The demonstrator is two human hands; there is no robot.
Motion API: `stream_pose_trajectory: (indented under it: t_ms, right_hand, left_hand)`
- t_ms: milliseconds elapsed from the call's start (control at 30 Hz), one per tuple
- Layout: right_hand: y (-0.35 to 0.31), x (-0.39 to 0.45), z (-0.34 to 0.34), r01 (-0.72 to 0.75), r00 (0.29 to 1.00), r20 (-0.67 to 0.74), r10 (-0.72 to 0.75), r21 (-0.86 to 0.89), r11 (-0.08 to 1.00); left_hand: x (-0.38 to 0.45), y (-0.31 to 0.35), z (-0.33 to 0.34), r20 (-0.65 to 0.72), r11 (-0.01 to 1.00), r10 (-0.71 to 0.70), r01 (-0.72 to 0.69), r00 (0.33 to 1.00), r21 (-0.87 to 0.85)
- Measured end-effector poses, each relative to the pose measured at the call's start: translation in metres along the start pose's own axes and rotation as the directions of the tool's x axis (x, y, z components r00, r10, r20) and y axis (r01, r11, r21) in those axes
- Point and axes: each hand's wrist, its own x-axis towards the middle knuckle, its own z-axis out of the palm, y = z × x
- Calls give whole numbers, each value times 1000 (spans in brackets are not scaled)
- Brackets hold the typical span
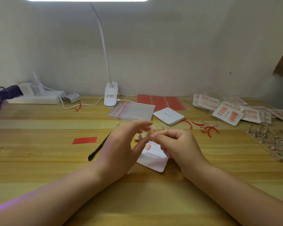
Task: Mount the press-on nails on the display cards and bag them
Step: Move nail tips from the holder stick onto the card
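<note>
- We see both hands meeting over a white display card (153, 160) that lies flat on the wooden surface (55, 160), printed "Handmade Nail", with one orange nail (148, 146) already on it near its far left corner.
- Our left hand (121, 147) is spread, fingers straight and relaxed, gripping nothing.
- Our right hand (175, 144) has its fingers curled, thumb and forefinger pinched together; what they pinch is too small to tell.
- Just behind the hands stands a small wooden nail stand (139, 138) with metal pegs.
- Black tweezers (99, 147) lie left of the left hand, with red strips (85, 140) further left.
- Clear zip bags (134, 110) and a stack of blank cards (168, 115) sit beyond, near the clip lamp (110, 95).
- Finished bagged cards (225, 110) pile at far right.
</note>
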Motion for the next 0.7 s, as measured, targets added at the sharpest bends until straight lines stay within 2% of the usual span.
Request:
stream_pose_trajectory:
  t_ms: [200, 267, 300, 367, 433, 500, 533, 600, 700]
  right_hand:
    - [-2, 1, -4, 8, 998, 60, -5, -62, 998]
    - [-5, 1, -7, 96, 995, 36, -91, -219, 971]
    - [-8, 1, -9, 158, 987, 33, -156, -356, 921]
    - [-19, -1, -13, 214, 974, 86, -207, -636, 741]
    - [-31, -3, -17, 191, 982, 166, -94, -834, 518]
    - [-38, -4, -19, 210, 973, 231, 30, -928, 309]
    - [-38, -4, -18, 233, 964, 257, 73, -943, 239]
    - [-36, -4, -17, 248, 952, 279, 128, -945, 215]
    - [-35, 0, -20, 208, 947, 271, 172, -926, 314]
  left_hand:
    - [0, -1, 0, -4, 1000, -9, 9, 1000, 25]
    - [0, -1, 0, -18, 999, -36, 36, 999, 21]
    - [0, -1, 0, -24, 999, -50, 51, 998, 19]
    - [0, -2, -1, -22, 997, -81, 81, 997, 11]
    - [0, -3, -1, -14, 993, -118, 118, 993, 8]
    - [-1, -4, 0, -12, 987, -161, 161, 987, 24]
    - [-1, -5, 0, -8, 982, -186, 187, 982, 33]
    - [-1, -6, 1, 7, 970, -240, 239, 971, 37]
    - [-2, -9, 2, 50, 957, -289, 287, 956, 28]
